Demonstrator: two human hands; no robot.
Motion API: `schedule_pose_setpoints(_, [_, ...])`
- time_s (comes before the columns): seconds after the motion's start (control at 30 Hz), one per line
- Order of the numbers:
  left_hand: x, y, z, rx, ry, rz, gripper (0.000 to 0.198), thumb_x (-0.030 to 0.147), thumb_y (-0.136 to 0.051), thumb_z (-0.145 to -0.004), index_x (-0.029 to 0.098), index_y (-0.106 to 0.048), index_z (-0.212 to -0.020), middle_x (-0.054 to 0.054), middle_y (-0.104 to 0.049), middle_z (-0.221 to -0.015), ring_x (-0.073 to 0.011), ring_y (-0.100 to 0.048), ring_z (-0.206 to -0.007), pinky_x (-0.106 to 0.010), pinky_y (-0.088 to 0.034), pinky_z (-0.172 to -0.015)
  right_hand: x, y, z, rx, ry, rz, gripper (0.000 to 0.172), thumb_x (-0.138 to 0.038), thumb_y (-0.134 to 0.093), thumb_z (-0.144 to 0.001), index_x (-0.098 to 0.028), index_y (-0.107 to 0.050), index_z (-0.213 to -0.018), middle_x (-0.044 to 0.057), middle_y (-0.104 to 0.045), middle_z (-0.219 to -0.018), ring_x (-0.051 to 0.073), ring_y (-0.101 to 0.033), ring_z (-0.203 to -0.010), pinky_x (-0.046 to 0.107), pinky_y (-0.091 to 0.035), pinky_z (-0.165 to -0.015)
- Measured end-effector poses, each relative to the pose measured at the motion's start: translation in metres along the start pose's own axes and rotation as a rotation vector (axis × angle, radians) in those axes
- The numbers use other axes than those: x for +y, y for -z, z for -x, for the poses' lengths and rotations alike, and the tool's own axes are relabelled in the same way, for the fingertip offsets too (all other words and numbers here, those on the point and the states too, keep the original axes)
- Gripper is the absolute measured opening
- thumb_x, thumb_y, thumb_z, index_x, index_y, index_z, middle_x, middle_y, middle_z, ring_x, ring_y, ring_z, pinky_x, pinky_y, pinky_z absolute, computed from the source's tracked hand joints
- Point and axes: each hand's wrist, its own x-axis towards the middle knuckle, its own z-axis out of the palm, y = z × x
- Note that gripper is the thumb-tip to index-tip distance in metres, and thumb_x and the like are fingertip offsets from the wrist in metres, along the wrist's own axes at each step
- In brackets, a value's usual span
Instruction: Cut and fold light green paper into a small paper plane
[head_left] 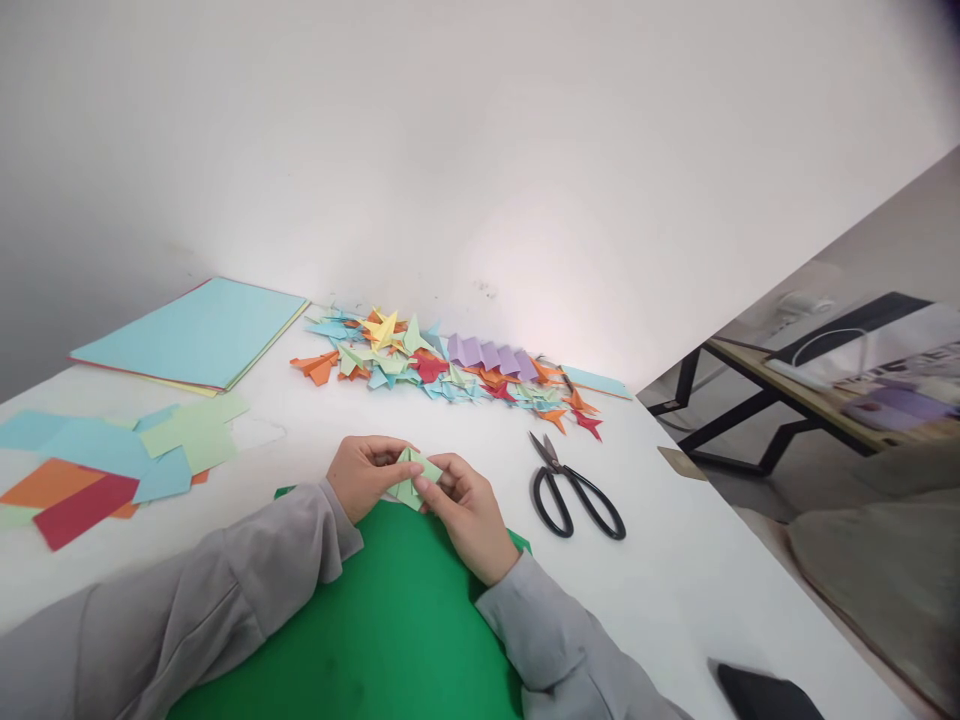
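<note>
A small light-green piece of folded paper (407, 490) is pinched between both hands above the green sheet (375, 610). My left hand (367, 470) grips its left side, thumb across the front. On the right side, my right hand (466, 510) holds it with thumb and fingers. Creases and layered flaps show on the paper; its back is hidden by my fingers. Beyond my hands lies a heap of folded paper cranes (431, 368) in several colours, with a row of purple folded pieces (491, 356) among them.
Black-handled scissors (559, 490) lie right of my hands. Loose coloured paper pieces (97, 450) spread at the left, below a stack of large sheets (199, 330). A black object (761, 692) sits near the front right edge. Another table (795, 385) stands beyond.
</note>
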Motion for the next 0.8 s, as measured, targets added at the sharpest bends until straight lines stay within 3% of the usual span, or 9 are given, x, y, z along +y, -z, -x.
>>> schedule_pose_setpoints(0.43, [0.0047,-0.0016,-0.0002,0.032,0.026,-0.004,0.019,0.026,-0.071,-0.051,0.013,-0.066,-0.064,-0.002,-0.064,-0.056,-0.0125,-0.055,-0.051,-0.023,-0.044,-0.048,0.0010,0.0001,-0.0013,0.041,-0.026,-0.042,0.020,-0.035,-0.056,-0.073,-0.017,-0.053,-0.078,-0.006,-0.045,-0.049,0.010,-0.049,-0.045,0.022,-0.035,-0.045])
schedule_pose_setpoints(0.8, [0.0029,-0.0009,-0.0004,0.061,0.007,-0.085,0.016,0.030,-0.066,-0.059,0.014,-0.067,-0.062,-0.002,-0.064,-0.055,-0.0121,-0.054,-0.052,-0.024,-0.044,-0.050,0.0010,-0.0002,-0.0007,0.075,-0.039,-0.024,0.018,-0.034,-0.058,-0.071,-0.017,-0.053,-0.075,-0.008,-0.043,-0.044,0.010,-0.047,-0.042,0.022,-0.034,-0.043])
